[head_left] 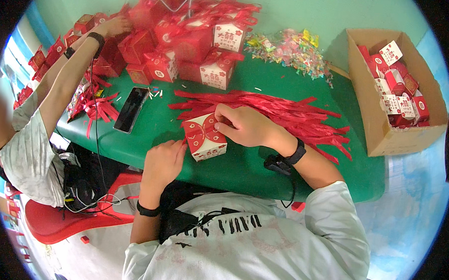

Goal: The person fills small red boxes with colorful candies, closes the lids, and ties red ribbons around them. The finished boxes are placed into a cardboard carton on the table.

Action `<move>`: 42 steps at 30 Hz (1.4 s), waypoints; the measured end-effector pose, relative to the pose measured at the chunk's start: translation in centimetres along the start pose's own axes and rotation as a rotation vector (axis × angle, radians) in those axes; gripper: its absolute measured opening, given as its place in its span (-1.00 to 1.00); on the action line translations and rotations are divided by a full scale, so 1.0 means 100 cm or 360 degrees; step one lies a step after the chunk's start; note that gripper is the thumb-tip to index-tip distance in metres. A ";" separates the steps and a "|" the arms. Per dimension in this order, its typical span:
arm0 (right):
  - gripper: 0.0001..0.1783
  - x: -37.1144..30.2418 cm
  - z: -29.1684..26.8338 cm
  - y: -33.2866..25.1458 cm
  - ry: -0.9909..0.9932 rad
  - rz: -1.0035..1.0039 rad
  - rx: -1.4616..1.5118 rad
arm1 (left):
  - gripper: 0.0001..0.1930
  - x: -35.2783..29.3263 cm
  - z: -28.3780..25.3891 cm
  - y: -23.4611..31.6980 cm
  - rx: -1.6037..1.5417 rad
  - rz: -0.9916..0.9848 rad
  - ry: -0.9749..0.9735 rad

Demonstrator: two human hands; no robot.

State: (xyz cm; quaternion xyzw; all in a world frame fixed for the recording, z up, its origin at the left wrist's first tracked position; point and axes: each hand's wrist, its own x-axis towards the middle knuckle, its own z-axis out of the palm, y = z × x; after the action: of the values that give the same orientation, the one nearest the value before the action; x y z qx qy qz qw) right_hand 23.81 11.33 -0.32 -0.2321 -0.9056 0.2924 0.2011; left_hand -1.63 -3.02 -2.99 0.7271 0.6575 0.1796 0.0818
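Note:
In front of me on the green table stands a small red and white gift box point(207, 147), its folded red top showing petal-shaped flaps. A thin red ribbon point(186, 140) runs by the box's left edge, mostly hidden by my fingers. My left hand point(164, 162) is closed in a pinch on it at that edge. Over the top's right side my right hand point(242, 126) is closed too, thumb and forefinger pinched on the ribbon against the box. Just beyond lies a wide bundle of loose red ribbons point(285, 117).
Stacked red gift boxes point(191, 46) fill the back left, where a co-worker's hand point(116, 26) reaches in. Wrapped candies point(298, 50) lie heaped at the back. A cardboard carton point(400, 140) holding boxes stands right. A black phone point(131, 110) lies left; a red chair point(45, 222) stands below.

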 end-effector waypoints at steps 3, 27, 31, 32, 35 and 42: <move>-0.76 -0.001 -0.002 -0.005 0.0046 -0.0024 -0.0122 | -0.74 -0.002 -0.005 0.005 0.0113 0.0109 0.0026; -0.64 -0.003 -0.010 -0.023 0.0015 0.0065 -0.0004 | -0.86 0.035 -0.030 0.054 -0.0070 0.0428 0.0456; -0.75 -0.005 -0.004 -0.034 0.0083 -0.0034 -0.0052 | -0.86 0.036 -0.024 0.057 -0.0169 0.0270 0.0460; -0.75 -0.005 -0.003 -0.037 0.0061 -0.0058 -0.0087 | -0.87 0.035 -0.024 0.056 -0.0204 0.0220 0.0407; -0.75 -0.006 0.004 -0.036 0.0149 -0.0096 -0.0266 | -0.89 0.033 -0.029 0.063 -0.0136 0.0004 0.0326; -0.71 0.000 0.015 -0.024 0.0349 -0.0242 -0.0512 | -0.79 0.030 -0.030 0.042 0.0140 0.0025 0.0232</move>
State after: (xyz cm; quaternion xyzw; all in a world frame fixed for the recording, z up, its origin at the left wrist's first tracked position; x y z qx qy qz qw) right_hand 22.32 8.91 0.07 -0.2226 -0.9283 0.1009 0.2803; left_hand 1.35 -0.97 1.72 0.7201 0.6633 0.2035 0.0003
